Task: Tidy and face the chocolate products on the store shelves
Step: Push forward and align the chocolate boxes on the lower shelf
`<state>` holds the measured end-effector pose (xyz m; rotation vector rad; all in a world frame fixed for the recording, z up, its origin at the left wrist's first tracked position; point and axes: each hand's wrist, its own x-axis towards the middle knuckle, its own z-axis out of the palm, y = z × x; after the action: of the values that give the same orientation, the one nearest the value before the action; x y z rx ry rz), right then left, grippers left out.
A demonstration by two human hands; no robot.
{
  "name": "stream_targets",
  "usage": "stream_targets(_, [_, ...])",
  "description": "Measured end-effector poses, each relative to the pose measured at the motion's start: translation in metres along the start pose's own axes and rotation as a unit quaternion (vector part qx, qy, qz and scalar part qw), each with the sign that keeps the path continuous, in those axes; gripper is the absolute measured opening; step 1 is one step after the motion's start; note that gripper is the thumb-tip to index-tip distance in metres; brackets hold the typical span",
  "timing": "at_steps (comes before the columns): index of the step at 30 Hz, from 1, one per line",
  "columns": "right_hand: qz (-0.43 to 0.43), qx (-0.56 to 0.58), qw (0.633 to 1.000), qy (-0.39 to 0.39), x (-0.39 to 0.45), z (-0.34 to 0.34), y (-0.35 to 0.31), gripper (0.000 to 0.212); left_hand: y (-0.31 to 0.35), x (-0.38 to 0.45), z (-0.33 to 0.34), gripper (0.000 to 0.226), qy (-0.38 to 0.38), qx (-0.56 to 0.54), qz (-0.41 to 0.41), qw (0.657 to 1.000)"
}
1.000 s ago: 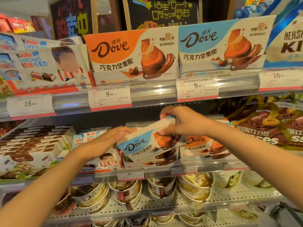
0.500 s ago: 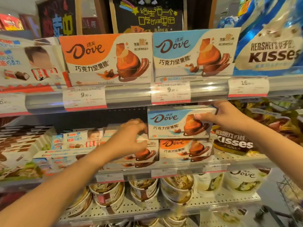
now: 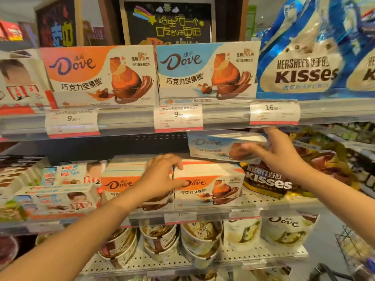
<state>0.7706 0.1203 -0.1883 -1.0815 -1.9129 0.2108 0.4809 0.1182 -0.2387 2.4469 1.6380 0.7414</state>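
— Up goes the blue box (image 3: 221,147) since half a second back, tilted now, just under the upper shelf rail (image 3: 223,116)!
— Who's got it?
— Right hand (image 3: 282,153), fingers curled round its right end, thumb across the front.
— And the left hand (image 3: 162,175)?
— Below that rail, fingers bent over the seam between two orange boxes (image 3: 209,185), thumb touching the right one's front.
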Motion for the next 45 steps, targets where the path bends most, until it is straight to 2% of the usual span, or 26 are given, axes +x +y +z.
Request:
stream_targets(2, [0.011, 0.031, 0.999, -0.009, 0.003, -0.001, 0.001, 0.044, 0.0, 0.0, -0.002, 0.03, -0.015, 0.015, 0.006, 1.0])
stream_targets(6, [0.006, 0.066, 0.998, -0.002, 0.003, -0.002, 0.001, 0.04, 0.0, -0.001, 0.001, 0.036, -0.057, 0.088, 0.033, 0.994])
stream_targets(7, [0.008, 0.078, 0.997, -0.004, 0.003, -0.002, 0.001, 0.038, 0.0, -0.001, 0.001, 0.032, -0.05, 0.066, 0.044, 0.996])
stream_targets(11, [0.03, 0.131, 0.991, -0.025, 0.006, -0.004, 0.002, 0.035, 0.006, -0.01, -0.008, 0.022, -0.012, -0.136, 0.092, 0.986])
stream_targets(14, [0.047, 0.177, 0.982, -0.035, 0.01, -0.007, 0.003, 0.033, 0.01, -0.021, -0.027, 0.026, 0.025, -0.176, 0.098, 0.979])
stream_targets(19, [0.013, 0.076, 0.988, -0.132, 0.015, 0.004, 0.002, 0.025, 0.01, -0.045, -0.073, 0.015, 0.084, -0.154, 0.097, 0.98])
stream_targets(21, [-0.012, 0.06, 0.986, -0.154, 0.012, 0.02, 0.003, 0.024, 0.001, -0.056, -0.088, 0.016, 0.082, -0.134, 0.089, 0.984])
stream_targets(25, [0.001, 0.109, 0.985, -0.134, 0.0, 0.045, 0.01, 0.024, -0.029, -0.084, -0.102, 0.024, 0.059, -0.093, 0.057, 0.992])
stream_targets(28, [-0.018, 0.106, 0.987, -0.12, -0.01, 0.052, 0.02, 0.024, -0.048, -0.1, -0.103, 0.027, 0.059, -0.068, 0.03, 0.995])
stream_targets(31, [-0.035, 0.107, 0.985, -0.134, -0.02, 0.058, 0.027, 0.045, -0.063, -0.106, -0.102, 0.025, 0.073, -0.052, 0.011, 0.996])
stream_targets(33, [-0.055, 0.079, 0.986, -0.136, -0.023, 0.062, 0.031, 0.051, -0.07, -0.106, -0.1, 0.015, 0.081, -0.052, -0.004, 0.995])
stream_targets(35, [-0.101, 0.027, 0.985, -0.136, -0.022, 0.063, 0.037, 0.049, -0.074, -0.104, -0.098, 0.013, 0.08, -0.043, -0.02, 0.996])
stream_targets(38, [-0.155, -0.098, 0.971, -0.154, -0.019, 0.06, 0.037, 0.039, -0.082, -0.1, -0.099, 0.012, 0.055, -0.031, -0.027, 0.998])
stream_targets(41, [-0.173, -0.205, 0.951, -0.155, -0.01, 0.06, 0.027, 0.046, -0.092, -0.099, -0.103, 0.014, 0.016, -0.031, -0.002, 0.999])
stream_targets(44, [-0.169, -0.18, 0.953, -0.177, -0.001, 0.074, 0.006, 0.053, -0.098, -0.1, -0.104, 0.031, -0.011, -0.046, 0.018, 0.999])
stream_targets(45, [-0.165, -0.153, 0.957, -0.185, 0.003, 0.081, -0.002, 0.052, -0.099, -0.1, -0.104, 0.03, -0.008, -0.043, 0.024, 0.999])
